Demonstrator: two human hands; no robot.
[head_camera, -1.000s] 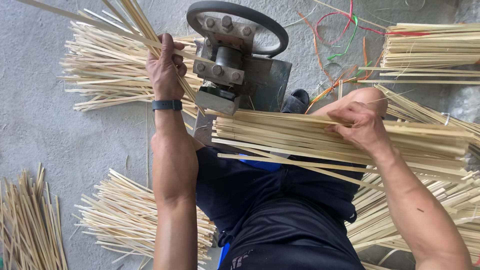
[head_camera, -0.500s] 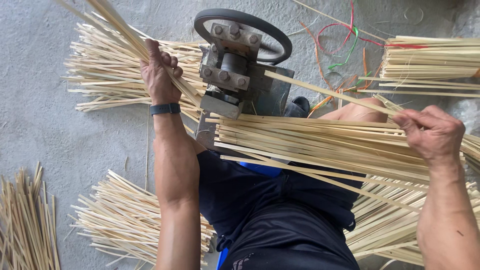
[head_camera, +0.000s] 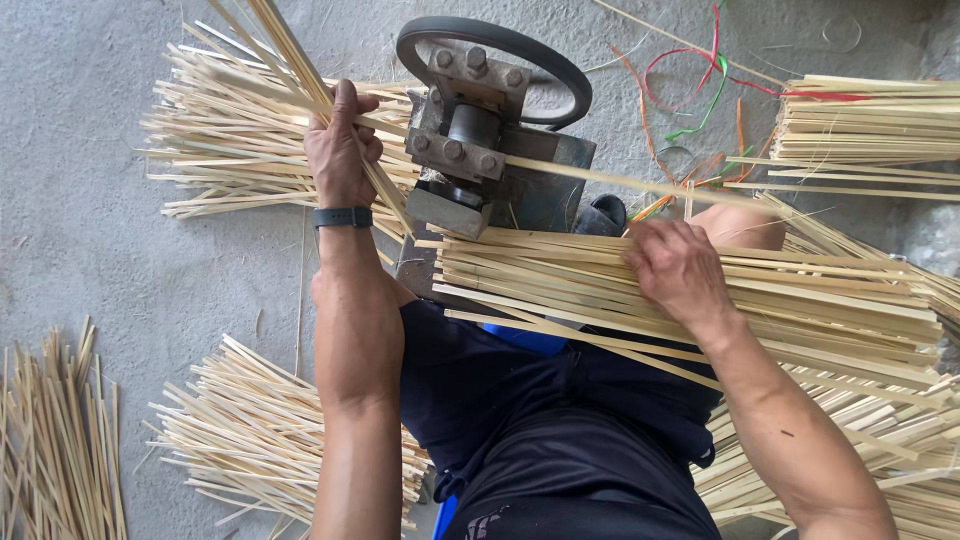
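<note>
My left hand (head_camera: 340, 150) grips a few thin bamboo strips (head_camera: 290, 60) that slant up to the left of a grey metal splitting machine (head_camera: 470, 140) with a round black wheel. A single strip (head_camera: 640, 185) sticks out of the machine to the right. My right hand (head_camera: 680, 270) rests, fingers curled, on a thick bundle of pale bamboo strips (head_camera: 830, 300) lying across my lap; I cannot tell whether it grips one. A black band sits on my left wrist.
Heaps of bamboo strips lie on the grey concrete floor: behind the left hand (head_camera: 220, 140), at lower left (head_camera: 240, 430), far left (head_camera: 50, 450), upper right (head_camera: 870, 130) and lower right (head_camera: 900, 460). Red, green and orange strings (head_camera: 700, 90) lie beyond the machine.
My right hand swung out to the right, then came back left onto the lap bundle. A strip now pokes out of the machine's right side. The left hand stayed put.
</note>
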